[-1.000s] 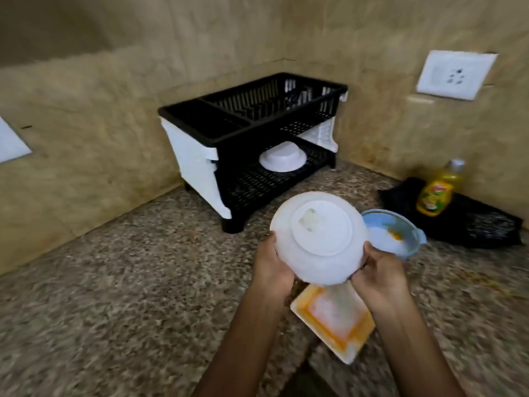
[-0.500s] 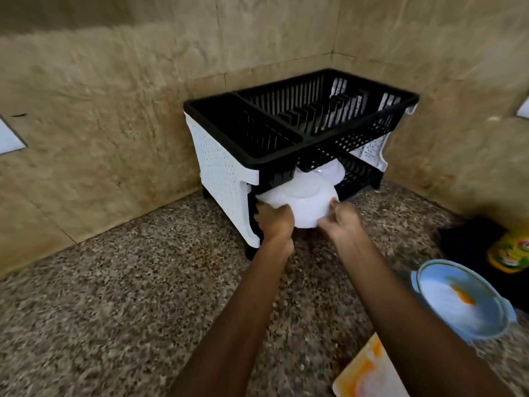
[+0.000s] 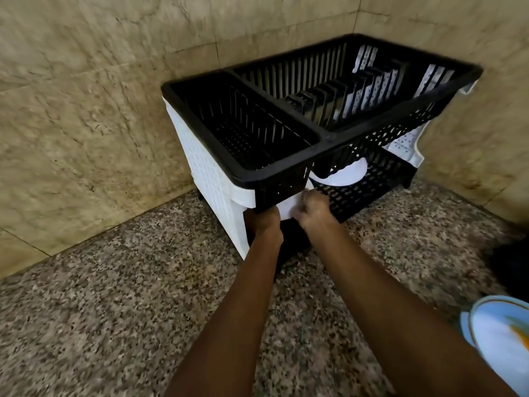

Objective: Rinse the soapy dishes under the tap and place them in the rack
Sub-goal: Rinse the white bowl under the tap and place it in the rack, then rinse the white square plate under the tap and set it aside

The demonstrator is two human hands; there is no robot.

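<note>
A blue soapy bowl (image 3: 499, 338) is sitting nearest, at the right edge of the speckled counter (image 3: 114, 296). Farther in, the left hand (image 3: 264, 220) and right hand (image 3: 313, 209) are gripping a white bowl (image 3: 289, 209) between them — fingers curled round its rim, one hand on each side. The bowl is lying straight ahead of both hands, halfway under the black top tier of the rack (image 3: 286, 167), on the lower shelf — another white bowl (image 3: 343, 176) is resting deeper in, just behind it and to the right
</note>
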